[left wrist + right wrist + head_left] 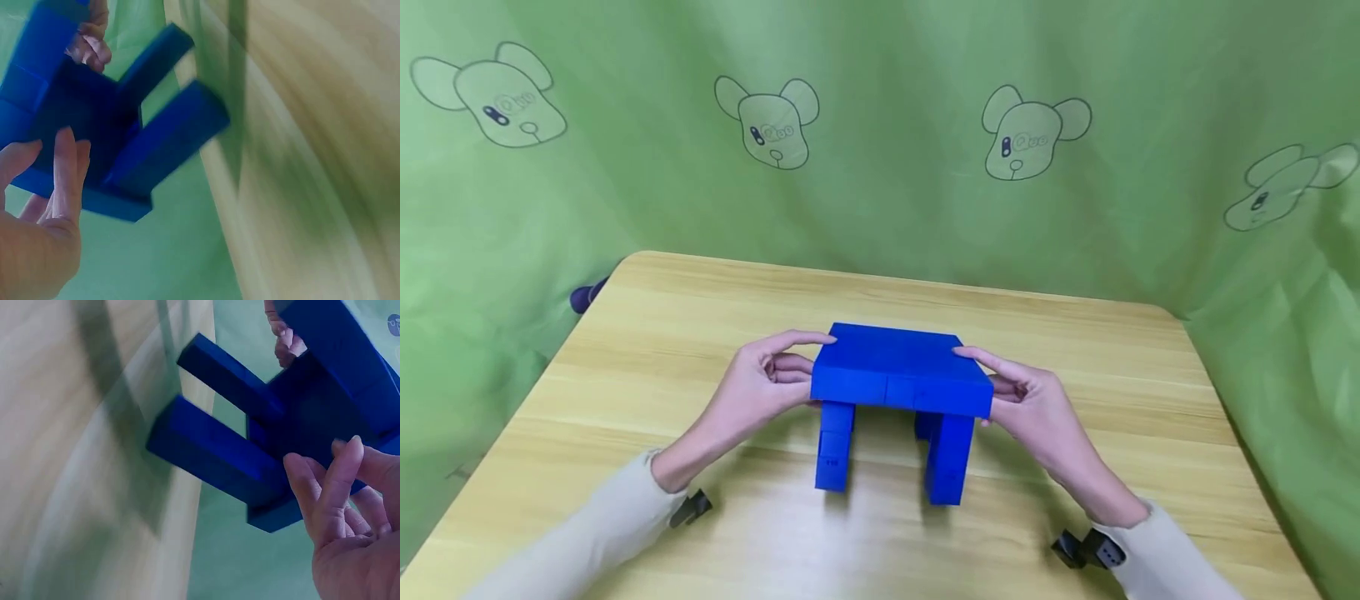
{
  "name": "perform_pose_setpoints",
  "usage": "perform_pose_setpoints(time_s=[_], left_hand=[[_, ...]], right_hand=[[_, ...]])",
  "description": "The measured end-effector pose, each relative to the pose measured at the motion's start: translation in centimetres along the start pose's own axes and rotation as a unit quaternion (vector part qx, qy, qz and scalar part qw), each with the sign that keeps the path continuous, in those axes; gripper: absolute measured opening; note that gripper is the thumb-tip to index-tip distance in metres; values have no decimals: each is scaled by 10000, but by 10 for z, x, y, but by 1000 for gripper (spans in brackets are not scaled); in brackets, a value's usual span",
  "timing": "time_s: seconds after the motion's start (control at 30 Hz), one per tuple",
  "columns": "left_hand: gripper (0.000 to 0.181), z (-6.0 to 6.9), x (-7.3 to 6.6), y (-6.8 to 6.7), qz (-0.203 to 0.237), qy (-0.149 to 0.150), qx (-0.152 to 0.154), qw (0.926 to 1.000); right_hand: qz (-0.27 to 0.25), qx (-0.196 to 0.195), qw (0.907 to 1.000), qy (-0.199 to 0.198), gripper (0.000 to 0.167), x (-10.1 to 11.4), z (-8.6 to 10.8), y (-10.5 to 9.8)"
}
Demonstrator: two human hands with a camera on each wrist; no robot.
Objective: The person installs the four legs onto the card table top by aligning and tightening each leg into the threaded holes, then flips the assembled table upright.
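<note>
A small blue stool-like model (898, 354), with a flat square top and several block legs, is held level by both hands. My left hand (752, 379) grips its left side, index fingertip on the top's edge. On the opposite side, my right hand (1037, 400) grips the right edge in a like way. In the left wrist view, fingers (64, 169) of the left hand reach under the top beside the legs (178, 134). The right wrist view shows the right fingers (337, 481) below the top too, and the leg ends (164, 428) appear raised off the table.
The light wood table (700, 292) has rounded far corners. A green curtain (887, 208) printed with mouse-like faces hangs behind and at both sides. Dark devices (691, 508) sit by the sleeve cuffs. Something dark purple (583, 297) shows past the table's left edge.
</note>
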State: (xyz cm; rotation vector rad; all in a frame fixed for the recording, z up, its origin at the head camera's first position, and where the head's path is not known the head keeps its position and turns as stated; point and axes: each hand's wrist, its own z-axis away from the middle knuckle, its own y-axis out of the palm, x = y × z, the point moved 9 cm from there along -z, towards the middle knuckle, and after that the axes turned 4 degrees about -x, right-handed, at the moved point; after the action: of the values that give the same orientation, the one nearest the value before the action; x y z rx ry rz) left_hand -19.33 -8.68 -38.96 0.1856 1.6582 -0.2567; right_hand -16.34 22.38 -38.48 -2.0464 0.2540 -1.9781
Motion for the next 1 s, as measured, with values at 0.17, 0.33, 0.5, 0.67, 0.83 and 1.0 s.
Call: perform_pose_setpoints(time_s=[0.17, 0.33, 0.5, 0.67, 0.83, 1.0], left_hand=[[54, 0, 0, 2, 144, 423, -54, 9990], [57, 2, 0, 3, 250, 692, 50, 9973], [48, 4, 2, -1, 103, 871, -37, 9961], [43, 0, 7, -5, 268, 700, -42, 9972], [55, -2, 18, -2, 563, 253, 230, 9978], [64, -6, 28, 4, 686, -42, 476, 9965]], right_hand=[[-129, -66, 9999, -13, 43, -3, 0, -1], [-548, -86, 9984, 130, 42, -4, -1, 4], [-839, -246, 9961, 135, 42, -5, 1, 8], [-1110, -263, 9933, 166, 45, -9, 0, 13], [-1057, -159, 9935, 386, 55, -19, 0, 15], [-1117, -158, 9925, 481, 64, -23, -1, 14]])
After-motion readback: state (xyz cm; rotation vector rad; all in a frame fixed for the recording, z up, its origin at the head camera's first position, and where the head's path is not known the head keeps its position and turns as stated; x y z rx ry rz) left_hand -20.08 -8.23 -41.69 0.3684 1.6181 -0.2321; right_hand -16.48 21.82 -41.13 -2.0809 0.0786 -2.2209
